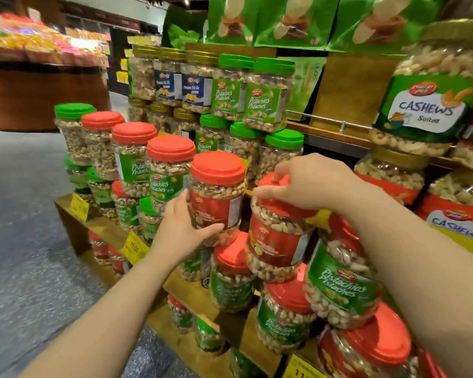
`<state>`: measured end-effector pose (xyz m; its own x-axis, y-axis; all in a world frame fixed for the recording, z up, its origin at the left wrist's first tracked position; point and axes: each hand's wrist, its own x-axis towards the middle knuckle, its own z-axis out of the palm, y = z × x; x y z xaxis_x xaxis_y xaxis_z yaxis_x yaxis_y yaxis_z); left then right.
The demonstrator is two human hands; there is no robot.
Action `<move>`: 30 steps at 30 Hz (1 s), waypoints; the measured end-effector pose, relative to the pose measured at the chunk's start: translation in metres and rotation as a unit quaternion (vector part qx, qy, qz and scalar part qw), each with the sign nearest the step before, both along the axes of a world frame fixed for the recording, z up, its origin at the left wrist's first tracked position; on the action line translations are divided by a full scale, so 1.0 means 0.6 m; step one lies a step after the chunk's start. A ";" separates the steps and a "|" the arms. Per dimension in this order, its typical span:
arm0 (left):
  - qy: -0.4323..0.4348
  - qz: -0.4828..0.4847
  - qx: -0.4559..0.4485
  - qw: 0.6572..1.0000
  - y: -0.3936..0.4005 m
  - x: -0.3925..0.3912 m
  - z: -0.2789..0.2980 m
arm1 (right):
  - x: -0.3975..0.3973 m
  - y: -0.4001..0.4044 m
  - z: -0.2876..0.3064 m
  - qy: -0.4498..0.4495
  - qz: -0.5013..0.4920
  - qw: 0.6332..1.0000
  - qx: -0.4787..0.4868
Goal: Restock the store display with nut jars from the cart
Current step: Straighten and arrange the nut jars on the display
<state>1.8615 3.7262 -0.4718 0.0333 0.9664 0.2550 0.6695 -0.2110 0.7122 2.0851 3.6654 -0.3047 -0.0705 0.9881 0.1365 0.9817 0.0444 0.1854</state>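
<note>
At the front of the wooden display shelf, 2 red-lidded nut jars are being set on the upper tier. To seat them well, I'd lower each squarely onto the lids beneath, labels outward, and release only once it sits steady, since the stacked jars below look tilted. The left hand presses the left jar at its lower side, fingers fairly straight and spread along the wall. The right hand grips the right jar from above, fingers curled over its red lid.
</note>
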 end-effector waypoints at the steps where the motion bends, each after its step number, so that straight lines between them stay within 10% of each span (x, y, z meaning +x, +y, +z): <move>1: -0.003 -0.006 -0.005 1.000 0.016 -0.005 -0.002 | -0.005 0.010 0.011 0.008 -0.001 1.000 0.003; 14: -0.058 -0.225 -0.174 0.957 0.137 -0.051 0.024 | -0.150 0.175 0.005 0.050 0.058 0.992 -0.104; 30: -0.067 -0.281 -0.076 0.954 0.153 -0.079 -0.042 | -0.181 0.160 -0.004 0.097 -0.050 0.989 -0.100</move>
<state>1.8140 3.8180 -0.4973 0.5347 0.8312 0.1521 0.3807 -0.3977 0.8348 1.9767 3.7613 -0.3070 0.0377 0.9975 -0.0600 0.9992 -0.0383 -0.0096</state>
